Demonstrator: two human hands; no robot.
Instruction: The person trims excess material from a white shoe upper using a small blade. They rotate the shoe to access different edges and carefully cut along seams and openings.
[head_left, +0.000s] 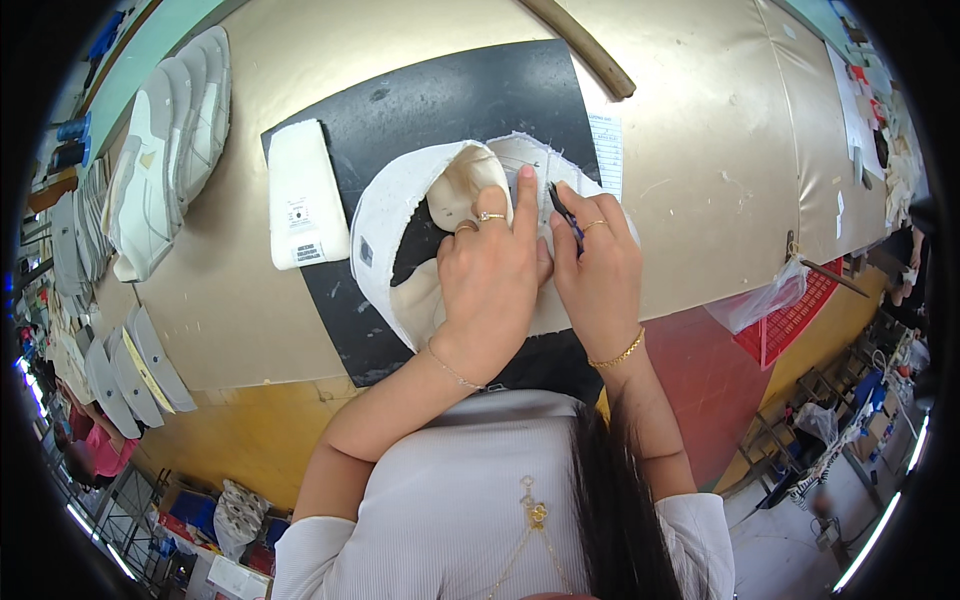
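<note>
A glossy tan tabletop [710, 180] bears a flat black mat [410, 105], where a curved white fabric piece [385, 200] lies. The left hand [490, 265] touches it, index extended, any pinch unclear; the right hand [602, 255] has fingers closed around a slim dark-blue tool [565, 210].

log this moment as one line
left hand: on white curved fabric piece | right hand: holding dark slim tool | black flat mat underneath

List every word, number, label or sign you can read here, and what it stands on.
None is clear enough to quote.
White pad: small print, too small to read.
Paper sheet beside the black mat: printed lines, too small.
Gray label on the white cloth: too small.
</note>
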